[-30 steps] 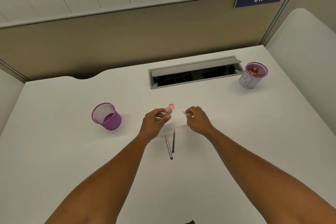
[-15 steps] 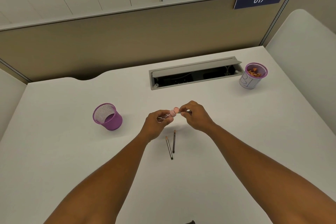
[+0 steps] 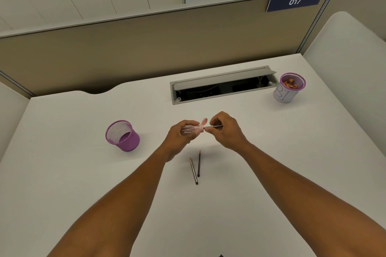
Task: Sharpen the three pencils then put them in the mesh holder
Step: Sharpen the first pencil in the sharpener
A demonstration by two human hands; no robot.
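Above the tabletop point(image 3: 271, 152) centre, the left hand point(image 3: 179, 136) grips a clear sharpener point(image 3: 193, 128) with a pink end; the right hand point(image 3: 226, 130) pinches a pencil point(image 3: 213, 126) pushed into it. Two pencils point(image 3: 196, 168) lie loose at 6 o'clock of the hands. The purple mesh holder point(image 3: 123, 135) stands at 9 o'clock, well apart.

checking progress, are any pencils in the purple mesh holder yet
No, the purple mesh holder looks empty; two pencils lie on the desk.
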